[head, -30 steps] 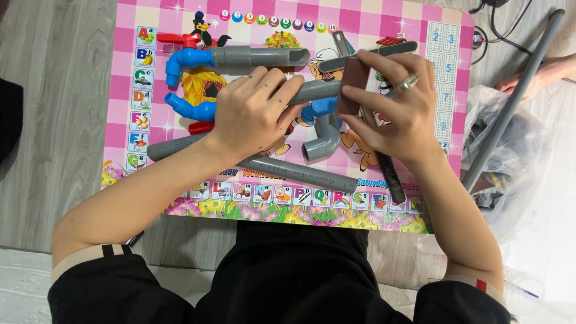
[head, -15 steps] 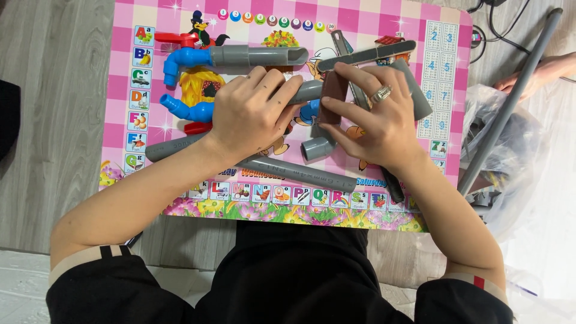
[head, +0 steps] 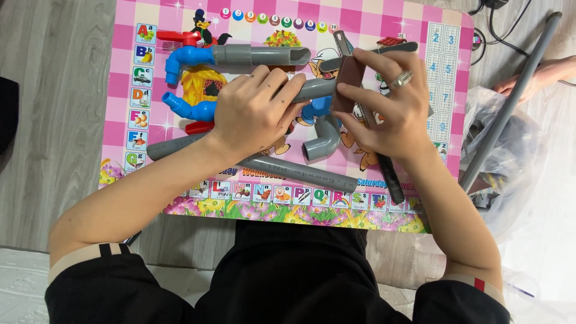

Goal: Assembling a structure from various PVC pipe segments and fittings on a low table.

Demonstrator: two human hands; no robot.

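Note:
My left hand [head: 255, 114] grips a short grey pipe [head: 315, 89] and holds it level over the pink picture mat [head: 123, 72]. My right hand [head: 390, 108], with a ring on one finger, pinches a small brown sheet like sandpaper [head: 347, 84] against that pipe's right end. A grey elbow fitting [head: 324, 141] lies just below the two hands. Blue fittings [head: 186, 57] joined to a grey pipe [head: 258, 55] lie at the upper left of my left hand.
A long grey pipe [head: 288, 170] lies across the mat under my left wrist. A dark tool handle [head: 390, 174] runs under my right hand. At the right, another long grey pipe [head: 510, 102] rests over a plastic bag [head: 522, 162], near another person's hand [head: 528, 81].
My right hand with the brown sheet has slid left and up along the pipe's end. My left hand keeps hold of the pipe in nearly the same place.

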